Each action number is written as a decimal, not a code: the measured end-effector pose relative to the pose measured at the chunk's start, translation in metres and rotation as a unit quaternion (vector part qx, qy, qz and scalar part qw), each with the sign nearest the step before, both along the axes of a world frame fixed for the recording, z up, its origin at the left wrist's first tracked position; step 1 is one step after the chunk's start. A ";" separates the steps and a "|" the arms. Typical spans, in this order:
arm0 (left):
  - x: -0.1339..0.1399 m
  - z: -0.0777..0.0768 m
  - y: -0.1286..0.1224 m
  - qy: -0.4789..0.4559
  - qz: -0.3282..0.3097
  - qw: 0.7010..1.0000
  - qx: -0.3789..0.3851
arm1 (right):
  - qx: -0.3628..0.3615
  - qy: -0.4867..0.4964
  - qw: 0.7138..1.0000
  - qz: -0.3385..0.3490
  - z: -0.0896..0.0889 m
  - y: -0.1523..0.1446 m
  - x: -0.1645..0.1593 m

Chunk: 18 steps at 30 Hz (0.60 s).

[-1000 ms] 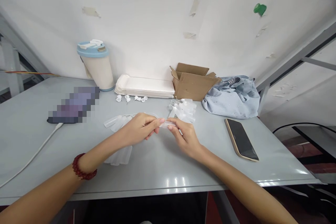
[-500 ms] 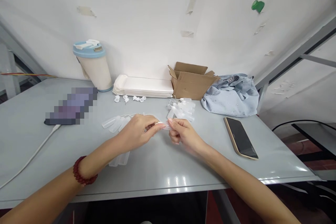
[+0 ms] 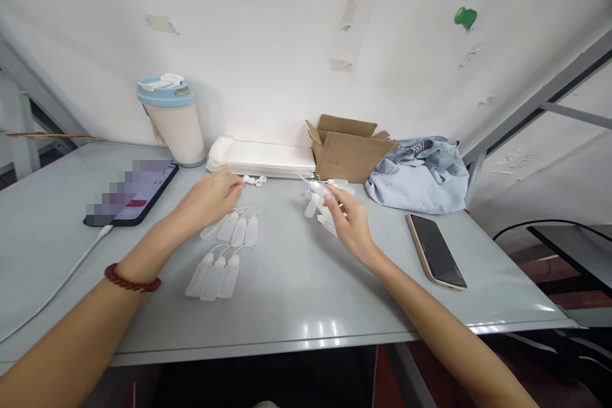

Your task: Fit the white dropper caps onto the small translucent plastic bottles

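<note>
My right hand [image 3: 348, 213] is closed around a small translucent squeeze bottle [image 3: 318, 189], held tilted above a pile of similar bottles [image 3: 329, 224]. A thin tip points up and left from its neck. My left hand [image 3: 213, 197] reaches to the small white caps [image 3: 255, 180] by the white stack, with its fingers pinched together. Whatever those fingertips hold, if anything, is hidden. Below the left hand, several bottles with thin curved tubes lie in two rows, the back row [image 3: 238, 229] partly behind the wrist and the front row [image 3: 218, 277] in full view.
A stack of white packets [image 3: 265, 156] and an open cardboard box [image 3: 354, 154] stand against the wall. To the left are a tumbler [image 3: 174, 127] and a plugged-in phone [image 3: 138, 197]. Blue-grey cloth [image 3: 418, 178] and another phone [image 3: 436, 250] lie at right.
My hands have parted from the middle. The left has moved back and left to the caps, uncovering the rows of bottles. The right has gone slightly up to the pile with a bottle.
</note>
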<state>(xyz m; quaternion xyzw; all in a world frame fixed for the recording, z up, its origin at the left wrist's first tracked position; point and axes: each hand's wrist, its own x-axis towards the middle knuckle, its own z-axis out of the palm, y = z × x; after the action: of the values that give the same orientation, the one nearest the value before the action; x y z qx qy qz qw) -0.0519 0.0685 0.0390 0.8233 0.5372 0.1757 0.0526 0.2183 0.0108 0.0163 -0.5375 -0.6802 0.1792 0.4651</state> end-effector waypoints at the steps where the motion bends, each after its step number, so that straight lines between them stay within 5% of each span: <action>1: -0.009 -0.002 0.007 0.030 0.025 0.999 0.006 | 0.017 -0.040 0.999 -0.021 -0.002 0.004 0.004; 6: -0.037 -0.012 0.030 0.082 0.067 0.994 -0.005 | 0.043 -0.208 0.972 -0.104 -0.014 0.022 0.020; 18: -0.038 -0.024 0.040 0.098 0.059 0.992 -0.049 | 0.133 -0.331 0.919 -0.169 -0.021 0.017 0.015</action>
<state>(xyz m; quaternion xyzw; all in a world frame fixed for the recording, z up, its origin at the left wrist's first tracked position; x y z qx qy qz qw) -0.0898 0.1080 0.0146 0.7999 0.5954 0.0700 0.0294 0.2337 0.0283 -0.0047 -0.6060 -0.7121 -0.1819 0.3044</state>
